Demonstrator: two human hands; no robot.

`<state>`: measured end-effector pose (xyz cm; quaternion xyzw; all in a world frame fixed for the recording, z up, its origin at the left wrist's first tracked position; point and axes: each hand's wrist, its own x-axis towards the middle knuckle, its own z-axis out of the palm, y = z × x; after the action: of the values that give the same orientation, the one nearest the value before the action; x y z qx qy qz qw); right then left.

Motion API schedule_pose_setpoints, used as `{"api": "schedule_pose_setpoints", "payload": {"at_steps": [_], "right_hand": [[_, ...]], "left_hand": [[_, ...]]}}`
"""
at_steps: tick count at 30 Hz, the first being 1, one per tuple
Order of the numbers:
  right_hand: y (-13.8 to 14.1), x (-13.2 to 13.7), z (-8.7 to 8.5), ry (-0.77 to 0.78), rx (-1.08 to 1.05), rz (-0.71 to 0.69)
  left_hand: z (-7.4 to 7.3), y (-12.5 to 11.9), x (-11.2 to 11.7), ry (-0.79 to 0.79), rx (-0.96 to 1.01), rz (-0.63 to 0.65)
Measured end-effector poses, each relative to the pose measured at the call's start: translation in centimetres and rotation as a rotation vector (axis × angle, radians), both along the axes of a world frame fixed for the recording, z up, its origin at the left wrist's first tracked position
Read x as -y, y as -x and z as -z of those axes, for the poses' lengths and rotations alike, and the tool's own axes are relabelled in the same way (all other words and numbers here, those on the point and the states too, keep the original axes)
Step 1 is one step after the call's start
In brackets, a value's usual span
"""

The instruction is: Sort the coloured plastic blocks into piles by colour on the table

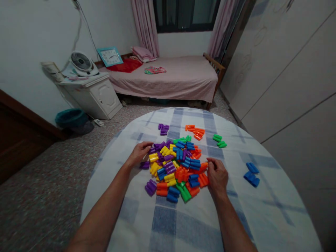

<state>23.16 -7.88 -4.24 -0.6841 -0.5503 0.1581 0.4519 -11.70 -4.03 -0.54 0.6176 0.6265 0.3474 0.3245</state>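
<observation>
A heap of toy plastic blocks [169,168], each shaped like joined tubes, lies in the middle of the table in purple, yellow, blue, orange and green. At the heap's left edge, my left hand [139,153] has its thumb and fingers closed on a purple block [152,150]. Another purple block [145,165] lies just below that hand. My right hand [218,175] is at the right edge, its fingers curled and pinching the end of an orange block [203,167]. The fingertips are partly hidden by the hand itself.
Apart from the heap lie purple blocks [163,128], orange blocks [195,131], green blocks [219,140] and blue blocks [252,174]. A checked cloth [168,224] covers the round table. Beyond are a bed [181,78], a white cabinet [101,98] with a fan [82,63], and a bin [70,118].
</observation>
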Motion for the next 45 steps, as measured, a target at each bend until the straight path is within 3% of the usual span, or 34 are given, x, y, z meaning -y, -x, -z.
{"api": "schedule_pose_setpoints", "payload": {"at_steps": [6, 13, 20, 25, 31, 38, 45], "right_hand": [[-0.1, 0.0, 0.2, 0.01, 0.021, 0.005], [-0.3, -0.1, 0.3, 0.008, 0.024, -0.003], [-0.1, 0.0, 0.3, 0.008, 0.013, 0.005], [-0.1, 0.0, 0.1, 0.008, 0.009, 0.002], [-0.1, -0.1, 0.3, 0.0, 0.005, -0.01], [0.0, -0.1, 0.1, -0.004, 0.01, -0.006], [0.0, -0.2, 0.2, -0.011, -0.004, -0.01]], "left_hand": [[0.8, -0.2, 0.4, 0.007, 0.068, 0.066], [0.3, -1.1, -1.6, -0.048, -0.197, 0.127], [0.8, -1.6, -2.9, -0.046, -0.301, 0.107], [0.4, -2.1, -3.3, -0.092, -0.39, 0.173], [0.1, -2.4, -3.4, 0.0, -0.476, 0.065], [0.5, -1.7, -3.7, 0.031, -0.381, -0.185], [-0.8, -1.0, -2.6, 0.084, -0.246, 0.01]]}}
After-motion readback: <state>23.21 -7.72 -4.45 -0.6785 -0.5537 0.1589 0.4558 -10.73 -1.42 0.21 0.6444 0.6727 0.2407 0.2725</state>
